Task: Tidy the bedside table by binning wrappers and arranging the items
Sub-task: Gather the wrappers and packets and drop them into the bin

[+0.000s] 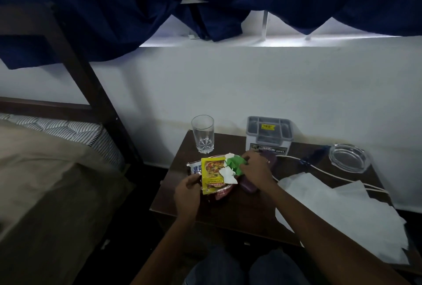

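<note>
On the dark wooden bedside table (239,211) lies a pile of wrappers. My left hand (187,195) pinches the lower left edge of a yellow spice packet (213,174), which rests on a red and white wrapper (194,167). My right hand (255,169) grips a crumpled green and white wrapper (233,166) at the pile's right side. A purple object (249,185) lies partly hidden under my right wrist.
An empty drinking glass (203,134) stands at the back left, a grey lidded container (269,135) behind my right hand, a glass ashtray (349,158) at the back right. A white cable (319,171) and white tissue sheets (342,214) cover the right side. A bed (45,170) is left.
</note>
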`<action>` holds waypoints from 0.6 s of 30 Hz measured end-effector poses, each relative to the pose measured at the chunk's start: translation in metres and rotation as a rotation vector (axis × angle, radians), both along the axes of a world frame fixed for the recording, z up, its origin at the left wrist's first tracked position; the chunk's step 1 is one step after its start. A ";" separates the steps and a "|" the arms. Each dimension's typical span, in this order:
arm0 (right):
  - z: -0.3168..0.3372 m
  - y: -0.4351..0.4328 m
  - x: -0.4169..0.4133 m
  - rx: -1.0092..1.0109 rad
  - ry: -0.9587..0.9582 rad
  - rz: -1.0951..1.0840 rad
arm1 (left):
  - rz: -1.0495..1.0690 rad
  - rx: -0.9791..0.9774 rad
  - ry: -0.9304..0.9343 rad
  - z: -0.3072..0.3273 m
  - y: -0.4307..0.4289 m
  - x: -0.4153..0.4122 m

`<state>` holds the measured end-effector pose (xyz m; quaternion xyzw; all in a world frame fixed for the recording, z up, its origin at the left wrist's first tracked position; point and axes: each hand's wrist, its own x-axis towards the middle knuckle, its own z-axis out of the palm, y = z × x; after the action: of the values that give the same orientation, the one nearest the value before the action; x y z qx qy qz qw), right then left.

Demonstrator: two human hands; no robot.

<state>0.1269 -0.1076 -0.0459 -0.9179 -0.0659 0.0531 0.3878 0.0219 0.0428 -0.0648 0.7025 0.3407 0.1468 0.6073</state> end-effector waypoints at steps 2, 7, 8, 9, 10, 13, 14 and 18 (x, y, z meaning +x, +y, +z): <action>0.000 -0.003 0.002 0.090 -0.018 -0.054 | 0.010 -0.023 0.001 -0.002 0.004 -0.002; 0.027 -0.012 -0.010 0.440 -0.014 -0.093 | 0.064 -0.061 -0.132 0.007 0.005 -0.008; 0.036 -0.012 -0.015 0.493 -0.003 -0.062 | 0.042 -0.099 -0.167 0.013 0.004 -0.008; 0.046 -0.012 -0.020 0.535 0.009 -0.026 | -0.001 -0.139 -0.202 0.019 0.003 -0.009; 0.054 -0.011 -0.025 0.569 0.026 0.012 | -0.065 -0.156 -0.236 0.025 0.002 -0.009; 0.074 -0.002 -0.035 0.654 0.114 0.127 | -0.326 -0.099 -0.353 0.045 -0.005 -0.010; 0.078 0.002 -0.038 0.668 0.146 0.158 | -0.396 -0.065 -0.380 0.051 -0.007 -0.010; 0.087 0.019 -0.043 0.630 0.210 0.254 | -0.386 0.034 -0.403 0.062 -0.008 -0.004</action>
<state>0.0844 -0.0888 0.0414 -0.7272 -0.1525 0.1718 0.6469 0.0178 0.0346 -0.0029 0.7211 0.0706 0.1709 0.6677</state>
